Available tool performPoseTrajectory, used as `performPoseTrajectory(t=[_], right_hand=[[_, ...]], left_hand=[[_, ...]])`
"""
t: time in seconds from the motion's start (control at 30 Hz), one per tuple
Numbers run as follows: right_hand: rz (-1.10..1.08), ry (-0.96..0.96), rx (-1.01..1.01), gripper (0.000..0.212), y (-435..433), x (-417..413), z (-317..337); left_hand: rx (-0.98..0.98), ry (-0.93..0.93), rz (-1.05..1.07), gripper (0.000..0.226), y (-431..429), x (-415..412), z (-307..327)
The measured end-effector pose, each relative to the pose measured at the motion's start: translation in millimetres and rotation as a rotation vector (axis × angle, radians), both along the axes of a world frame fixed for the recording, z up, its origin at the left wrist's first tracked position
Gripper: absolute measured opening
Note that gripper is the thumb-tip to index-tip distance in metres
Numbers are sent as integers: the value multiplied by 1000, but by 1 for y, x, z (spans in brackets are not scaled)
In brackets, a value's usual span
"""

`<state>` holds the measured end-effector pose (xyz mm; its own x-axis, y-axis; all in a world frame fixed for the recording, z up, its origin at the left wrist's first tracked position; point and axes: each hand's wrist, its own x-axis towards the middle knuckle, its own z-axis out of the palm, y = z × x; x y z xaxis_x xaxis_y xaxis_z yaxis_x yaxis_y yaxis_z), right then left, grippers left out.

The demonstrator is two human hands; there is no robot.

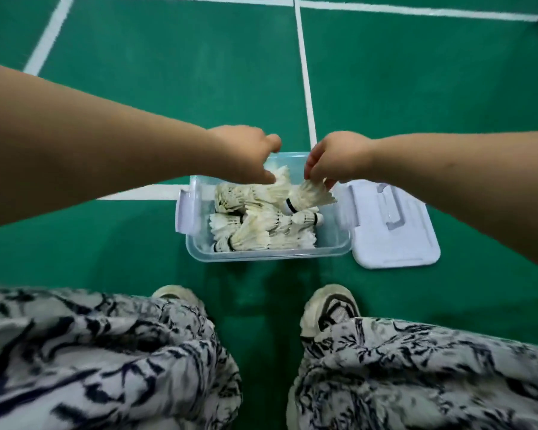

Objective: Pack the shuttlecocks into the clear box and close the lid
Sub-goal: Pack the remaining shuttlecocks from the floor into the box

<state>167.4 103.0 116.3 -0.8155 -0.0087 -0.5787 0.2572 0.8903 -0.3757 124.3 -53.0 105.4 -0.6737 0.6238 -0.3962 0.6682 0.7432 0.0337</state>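
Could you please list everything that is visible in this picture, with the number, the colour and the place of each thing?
clear box: one, transparent, on the floor in front of the feet, lid off
shuttlecocks: a pile, number unclear, white with dark bands, inside the box
held shuttlecock: one, white, over the box
lid: one, white, on the floor at the box's right
latch flaps: two, whitish, at the box's left and right ends
floor: green with white lines
shoes: two, off-white, near the box
trousers: white with a dark pattern, at the bottom
left hand: reaches down to the pile, grip unclear
right hand: pinches the held shuttlecock's feathers
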Motion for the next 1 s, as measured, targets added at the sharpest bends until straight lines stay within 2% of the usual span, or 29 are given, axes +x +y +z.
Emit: performPoseTrajectory(t=[0.1,0.27,0.53,0.67,0.9,1.0], right_hand=[[-26,-51,-78,16,-9,7,-22],[-49,-127,-171,11,-19,11,-50],[-125,-181,-296,22,-31,22,-82],[-86,-146,-265,26,-36,23,-88],[-54,-78,-169,29,-42,28,-99],[31,-136,-129,30,-39,26,-95]], left_hand=[[-78,-40,-59,54,-10,10,-20],[-111,-136,-21,50,-23,18,-47],[-153,-264,-38,52,-21,33,-66],[-80,-360,-14,48,-18,39,-75],[12,-399,82,43,-20,43,-85],[8,-408,50,45,-21,46,-87]])
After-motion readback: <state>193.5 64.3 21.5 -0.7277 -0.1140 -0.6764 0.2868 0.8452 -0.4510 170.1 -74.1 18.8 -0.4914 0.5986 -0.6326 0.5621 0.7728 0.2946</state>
